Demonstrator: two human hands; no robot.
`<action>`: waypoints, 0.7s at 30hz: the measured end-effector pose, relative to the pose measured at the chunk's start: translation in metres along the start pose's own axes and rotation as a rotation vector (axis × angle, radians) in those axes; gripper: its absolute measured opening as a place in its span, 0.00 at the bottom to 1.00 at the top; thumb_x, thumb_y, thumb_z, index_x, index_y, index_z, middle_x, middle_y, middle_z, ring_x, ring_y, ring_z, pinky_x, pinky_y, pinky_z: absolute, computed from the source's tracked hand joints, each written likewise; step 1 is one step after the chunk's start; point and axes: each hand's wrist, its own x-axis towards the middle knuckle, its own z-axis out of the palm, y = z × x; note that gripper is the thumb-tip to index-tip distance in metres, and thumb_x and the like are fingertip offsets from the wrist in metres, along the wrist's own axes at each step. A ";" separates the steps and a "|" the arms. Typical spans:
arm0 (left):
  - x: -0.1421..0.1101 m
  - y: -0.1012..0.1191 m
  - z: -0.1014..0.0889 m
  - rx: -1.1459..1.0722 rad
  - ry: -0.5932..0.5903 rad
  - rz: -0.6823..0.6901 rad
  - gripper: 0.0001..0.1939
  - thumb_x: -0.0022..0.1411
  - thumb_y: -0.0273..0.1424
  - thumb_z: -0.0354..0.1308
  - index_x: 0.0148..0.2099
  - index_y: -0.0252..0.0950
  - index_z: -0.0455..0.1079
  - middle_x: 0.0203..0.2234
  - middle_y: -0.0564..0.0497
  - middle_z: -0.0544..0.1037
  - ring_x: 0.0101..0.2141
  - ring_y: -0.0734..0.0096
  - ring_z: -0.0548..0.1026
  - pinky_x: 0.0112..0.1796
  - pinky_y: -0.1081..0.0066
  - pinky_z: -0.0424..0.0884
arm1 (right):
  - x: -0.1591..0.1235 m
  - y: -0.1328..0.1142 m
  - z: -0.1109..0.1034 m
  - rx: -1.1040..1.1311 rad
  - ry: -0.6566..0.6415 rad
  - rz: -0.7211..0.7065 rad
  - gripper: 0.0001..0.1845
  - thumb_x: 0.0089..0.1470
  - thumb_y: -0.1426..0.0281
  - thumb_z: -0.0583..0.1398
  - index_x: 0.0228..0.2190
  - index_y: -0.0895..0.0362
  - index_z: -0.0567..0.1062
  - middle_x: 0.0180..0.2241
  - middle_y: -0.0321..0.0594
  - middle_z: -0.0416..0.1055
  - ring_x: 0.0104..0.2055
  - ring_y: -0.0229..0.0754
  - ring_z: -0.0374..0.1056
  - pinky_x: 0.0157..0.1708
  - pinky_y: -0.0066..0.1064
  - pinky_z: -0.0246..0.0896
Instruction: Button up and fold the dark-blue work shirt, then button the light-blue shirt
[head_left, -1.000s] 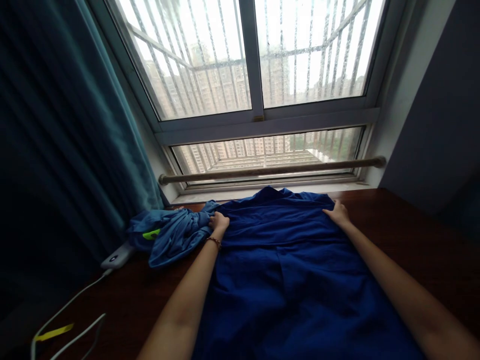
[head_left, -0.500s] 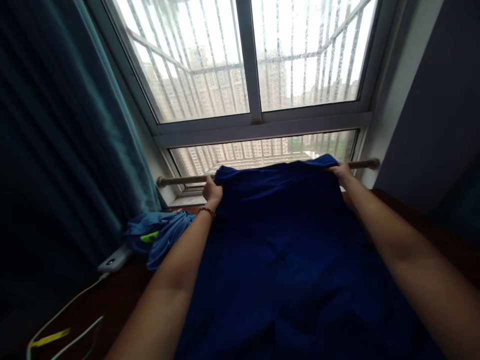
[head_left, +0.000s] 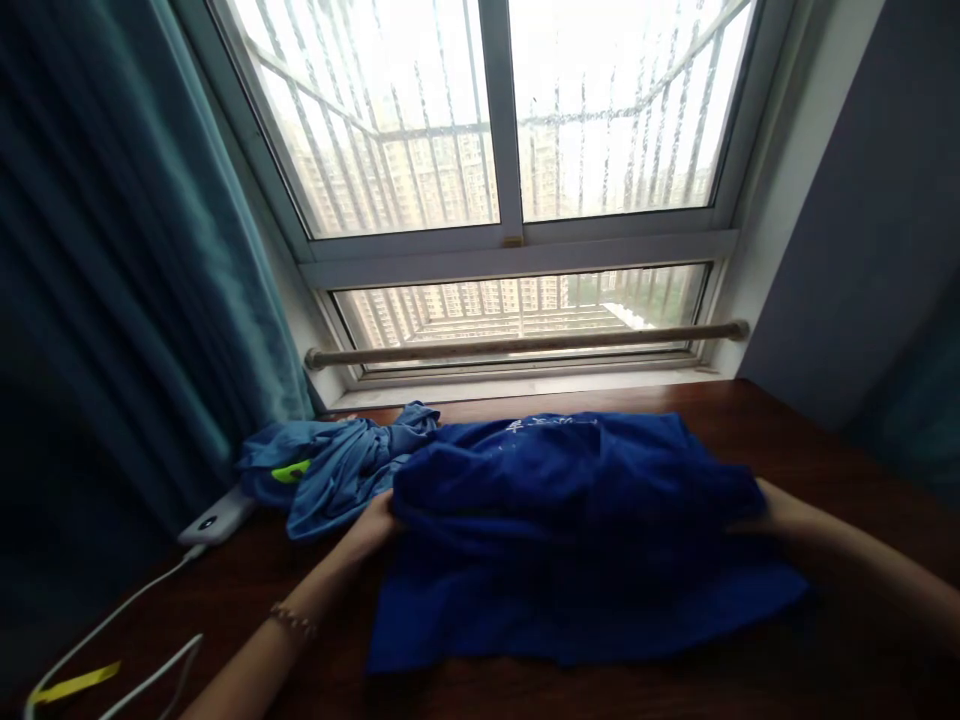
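Observation:
A dark blue shirt (head_left: pixel 570 530) lies folded over on itself on the dark wooden table (head_left: pixel 825 430), with faint white print near its far edge. My left hand (head_left: pixel 371 525) grips the folded layer at its left side, fingers tucked under the cloth. My right hand (head_left: pixel 772 515) holds the same fold at the right side, its fingers mostly hidden by the fabric. A beaded bracelet (head_left: pixel 292 620) sits on my left wrist.
A crumpled lighter blue garment (head_left: pixel 337 470) with a green-yellow mark lies left of the shirt. A white power bank (head_left: pixel 214 518) and white cables (head_left: pixel 120 620) sit at the left edge by a teal curtain (head_left: pixel 112 300). A rail (head_left: pixel 525 343) runs below the window.
Both hands lifted the shirt's far edge off the table, then brought it toward me and down, so the shirt now lies folded in half.

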 end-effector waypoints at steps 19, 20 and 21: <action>-0.085 0.046 -0.013 0.887 0.121 0.620 0.11 0.55 0.29 0.51 0.37 0.44 0.73 0.38 0.53 0.76 0.45 0.62 0.68 0.52 0.57 0.54 | -0.057 -0.045 -0.010 -0.164 -0.087 -0.208 0.16 0.50 0.59 0.57 0.39 0.51 0.77 0.43 0.44 0.70 0.52 0.56 0.58 0.51 0.41 0.54; -0.092 0.046 -0.014 0.900 0.131 0.623 0.13 0.55 0.27 0.50 0.38 0.45 0.73 0.40 0.53 0.76 0.46 0.61 0.67 0.52 0.57 0.54 | -0.062 -0.048 -0.017 -0.147 -0.080 -0.204 0.16 0.49 0.59 0.57 0.38 0.50 0.77 0.44 0.44 0.69 0.52 0.57 0.58 0.51 0.41 0.55; -0.101 0.044 -0.015 0.916 0.111 0.618 0.15 0.54 0.25 0.49 0.39 0.46 0.73 0.41 0.53 0.75 0.47 0.62 0.67 0.52 0.57 0.54 | -0.068 -0.049 -0.021 -0.140 -0.100 -0.193 0.15 0.48 0.59 0.58 0.38 0.49 0.77 0.44 0.44 0.69 0.52 0.57 0.58 0.51 0.41 0.55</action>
